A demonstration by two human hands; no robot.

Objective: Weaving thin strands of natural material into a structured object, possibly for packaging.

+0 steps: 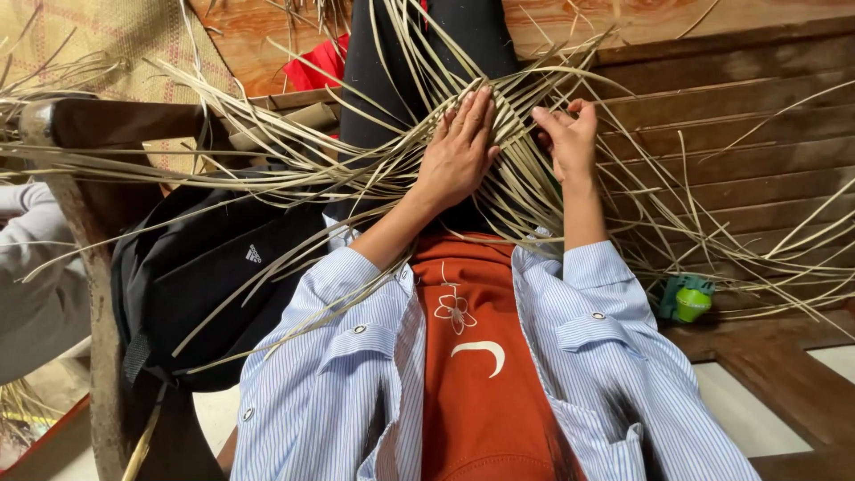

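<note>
Presently, your left hand (459,151) lies flat and open, fingers together and stretched toward 12 o'clock, palm pressed on the woven patch of straw strips (512,191) over your lap; it grips nothing. Your right hand (568,138), just beside it at 3 o'clock, is partly curled, thumb and forefinger pinched on one thin strip at the edge of the weave.

The woven patch sits between and below both hands, resting on your dark trouser legs (445,44), which run up toward 12 o'clock. Loose strip ends (223,107) fan out from it toward 9 o'clock and toward 3 and 4 o'clock, crossing the brown wooden slatted bench (757,116).

At 8 o'clock from the hands a black backpack (196,276) lies against a wooden chair frame (98,294), with several strips lying across it. At 4 o'clock, near the bench edge, stands a small green object (688,298); its kind cannot be told. A red cloth (321,64) shows at 11 o'clock, beside the trouser leg. At the far 9 o'clock edge another person's grey sleeve (36,267) enters the view, well apart from your hands. A woven mat (89,40) covers the upper 10 o'clock corner.
</note>
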